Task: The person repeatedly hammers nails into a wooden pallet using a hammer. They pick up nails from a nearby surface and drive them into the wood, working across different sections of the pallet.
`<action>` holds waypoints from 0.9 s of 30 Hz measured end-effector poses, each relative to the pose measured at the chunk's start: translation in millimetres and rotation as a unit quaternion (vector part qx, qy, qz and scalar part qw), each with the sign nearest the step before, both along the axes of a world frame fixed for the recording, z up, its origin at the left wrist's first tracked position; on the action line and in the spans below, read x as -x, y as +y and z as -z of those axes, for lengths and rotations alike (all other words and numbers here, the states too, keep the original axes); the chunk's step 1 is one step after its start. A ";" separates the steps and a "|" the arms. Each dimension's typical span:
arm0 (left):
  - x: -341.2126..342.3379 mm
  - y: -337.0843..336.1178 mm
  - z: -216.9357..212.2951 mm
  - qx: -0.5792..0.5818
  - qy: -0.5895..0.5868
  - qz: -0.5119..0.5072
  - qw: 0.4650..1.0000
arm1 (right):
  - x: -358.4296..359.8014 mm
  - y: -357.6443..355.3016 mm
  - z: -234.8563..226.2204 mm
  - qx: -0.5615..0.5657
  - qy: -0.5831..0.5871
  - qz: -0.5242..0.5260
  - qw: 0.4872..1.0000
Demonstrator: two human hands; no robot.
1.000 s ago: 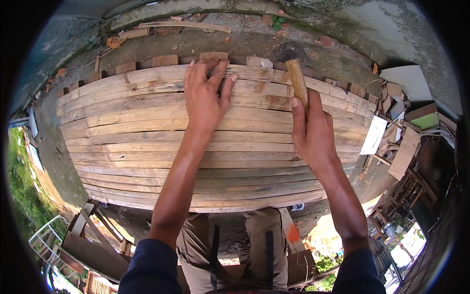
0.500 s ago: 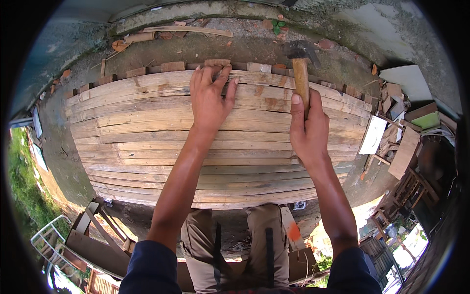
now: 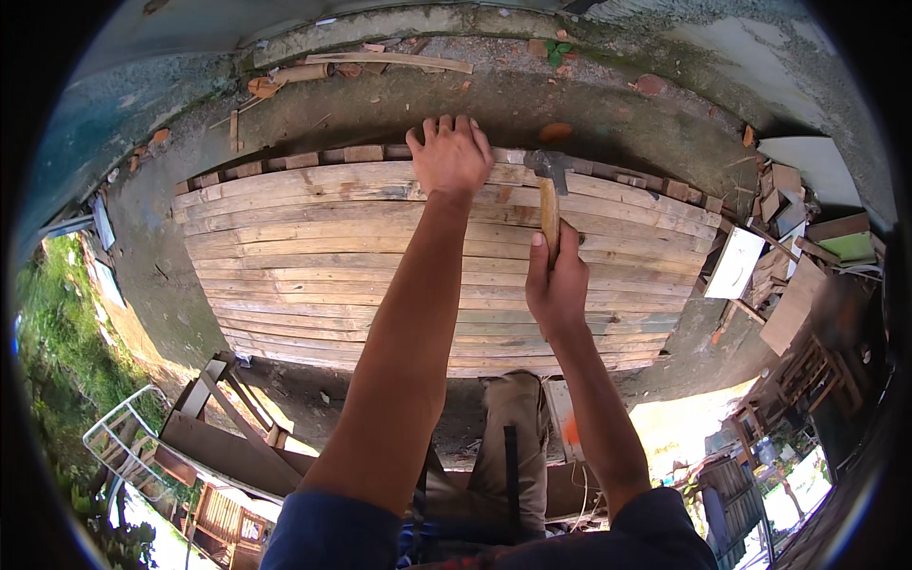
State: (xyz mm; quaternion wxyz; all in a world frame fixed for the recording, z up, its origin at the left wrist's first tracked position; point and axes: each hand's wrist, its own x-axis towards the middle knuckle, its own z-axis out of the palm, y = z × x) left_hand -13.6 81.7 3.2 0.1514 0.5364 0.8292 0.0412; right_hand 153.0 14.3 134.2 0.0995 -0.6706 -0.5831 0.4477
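Trousers [image 3: 494,456], brown, one leg showing just short of the panel's near edge, with a dark strap down it.

Slatted panel [image 3: 285,256], of pale, split-cane-like strips laid side by side, set crosswise before the person; worn, with darker stains.

Right hand [image 3: 556,285], above the panel, right of its middle: closed round the lower part of a handle, thumb laid along the wood.

Hammer [image 3: 549,214], wooden shaft, dark metal head. The shaft rises out of the right fist, pointing away from the person; the head lies beyond the grip, over the panel's far edge. Contact between head and panel cannot be told.

Left hand [image 3: 451,157], at that same far edge, left of the hammer head: back upward, fingers bent over the rim; whether they clasp anything cannot be told.

Wooden blocks [image 3: 364,154], small, in a row along the far edge.

Wood strip [image 3: 399,62], long, lying on the ground beyond.

Plant [image 3: 558,52], small, green, farther back.
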 end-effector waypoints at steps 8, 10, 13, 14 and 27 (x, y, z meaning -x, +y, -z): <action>2.9 3.6 -3.1 0.011 -0.031 -0.005 0.999 | -4.7 -5.0 6.0 0.021 0.012 -0.065 0.998; 2.7 2.3 -3.1 0.016 -0.030 -0.004 0.999 | -5.0 -1.0 5.2 0.049 0.001 -0.061 0.997; 3.0 2.0 -2.1 0.007 -0.037 -0.006 0.999 | -4.8 2.2 -0.2 0.029 0.016 -0.039 0.999; 2.8 1.7 -1.8 0.007 -0.036 -0.007 0.999 | -4.5 2.5 -2.0 0.012 0.015 -0.066 0.998; 2.0 -0.1 -2.8 -0.009 -0.008 -0.004 1.000 | 0.0 8.9 -3.4 0.012 0.016 -0.075 0.997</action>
